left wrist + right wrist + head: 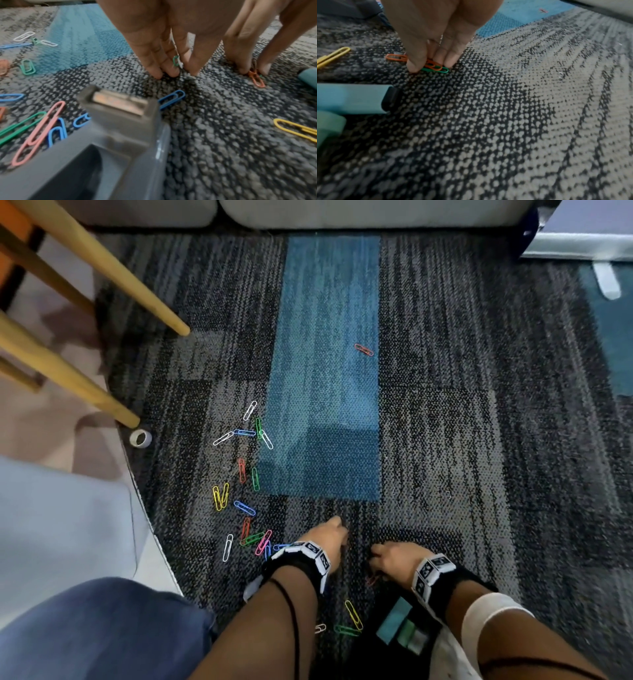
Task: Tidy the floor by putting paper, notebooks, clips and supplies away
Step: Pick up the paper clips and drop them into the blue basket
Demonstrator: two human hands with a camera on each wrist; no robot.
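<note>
Several coloured paper clips (245, 474) lie scattered on the grey and blue carpet (462, 440). My left hand (337, 529) points down at the carpet and pinches a green paper clip (175, 62) between its fingertips (171, 71). Just right of it, my right hand (375, 556) pinches an orange clip and a green clip (436, 68) together against the carpet. Another orange clip (396, 57) lies just behind its thumb. A blue clip (171, 100) and a yellow clip (295, 129) lie near the hands.
A grey plastic box (120, 135) sits under my left wrist. A black case with teal and green markers (400, 628) lies under my right forearm. Wooden chair legs (102, 272) and a tape roll (140, 438) stand left. One red clip (363, 349) lies far ahead.
</note>
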